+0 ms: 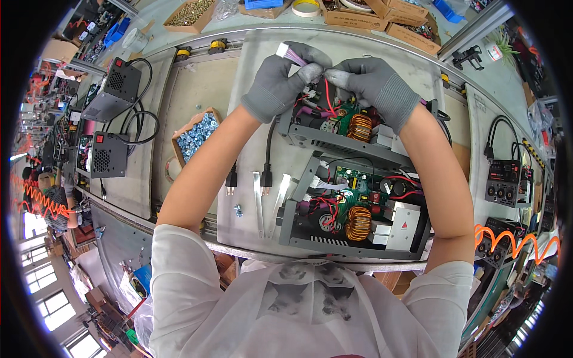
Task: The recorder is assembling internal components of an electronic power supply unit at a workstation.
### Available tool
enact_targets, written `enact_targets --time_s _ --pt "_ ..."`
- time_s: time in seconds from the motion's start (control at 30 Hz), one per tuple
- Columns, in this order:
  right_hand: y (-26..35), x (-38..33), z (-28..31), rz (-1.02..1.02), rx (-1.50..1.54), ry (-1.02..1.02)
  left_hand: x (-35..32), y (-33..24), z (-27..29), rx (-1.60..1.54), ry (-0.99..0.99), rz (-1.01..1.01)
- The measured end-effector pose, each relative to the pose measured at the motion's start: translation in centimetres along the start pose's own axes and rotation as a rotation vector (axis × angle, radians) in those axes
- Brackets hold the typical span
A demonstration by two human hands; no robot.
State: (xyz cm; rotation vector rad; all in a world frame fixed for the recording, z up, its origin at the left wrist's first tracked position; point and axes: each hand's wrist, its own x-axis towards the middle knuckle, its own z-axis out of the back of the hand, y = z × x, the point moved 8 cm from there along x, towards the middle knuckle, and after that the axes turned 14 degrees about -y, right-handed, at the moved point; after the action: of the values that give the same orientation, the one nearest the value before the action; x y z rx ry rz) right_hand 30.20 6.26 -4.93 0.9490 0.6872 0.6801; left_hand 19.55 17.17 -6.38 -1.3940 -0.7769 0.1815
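My left hand point(276, 83), in a grey glove, is closed around a bundle of thin wires whose white plug point(283, 50) sticks out above its fingers. My right hand point(376, 86), gloved alike, is pinched, its fingertips almost meeting the left thumb. A red wire point(329, 98) rises to the right fingertips from the far open unit point(343, 138), a grey metal case with a green board and a copper coil. Nearer me lies a second open unit point(358, 206) with similar parts. The wire's very end is hidden by the fingers.
Left of the units are two metal strips point(258, 203), black power plugs point(267, 179), a few loose screws point(239, 210) and a carton of screws point(197, 134). Finished-looking grey cases point(107, 154) stand further left. Parts boxes point(412, 36) line the far side; a coiled orange hose point(519, 244) hangs right.
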Motion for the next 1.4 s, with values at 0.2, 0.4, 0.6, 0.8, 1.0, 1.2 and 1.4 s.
enact_targets --time_s 0.2,0.4,0.6,0.8,1.0,1.2,1.4 --pt "-0.3 -0.7 -0.3 -0.046 0.085 -0.071 0.1 0.6 0.4 0.013 0.017 -0.005" --pt "-0.2 -0.1 0.1 0.009 0.171 0.026 0.1 -0.3 0.0 0.147 0.011 -0.045" --pt "1.5 -1.0 -2.0 0.403 -0.559 0.018 0.5 0.1 0.1 0.314 -0.009 -0.131" --pt "0.5 -0.7 -4.5 0.55 -0.787 -0.036 0.1 -0.2 -0.1 0.452 0.043 -0.176" --pt "0.0 0.0 -4.9 0.521 -0.81 0.002 0.1 0.2 0.2 0.364 -0.03 0.015" --pt "-0.4 0.2 -4.6 0.507 -0.785 -0.026 0.1 0.8 -0.1 0.355 -0.019 -0.001" --pt "-0.2 0.4 -4.9 0.639 -0.818 -0.075 0.1 1.7 -0.2 0.222 -0.038 0.031"
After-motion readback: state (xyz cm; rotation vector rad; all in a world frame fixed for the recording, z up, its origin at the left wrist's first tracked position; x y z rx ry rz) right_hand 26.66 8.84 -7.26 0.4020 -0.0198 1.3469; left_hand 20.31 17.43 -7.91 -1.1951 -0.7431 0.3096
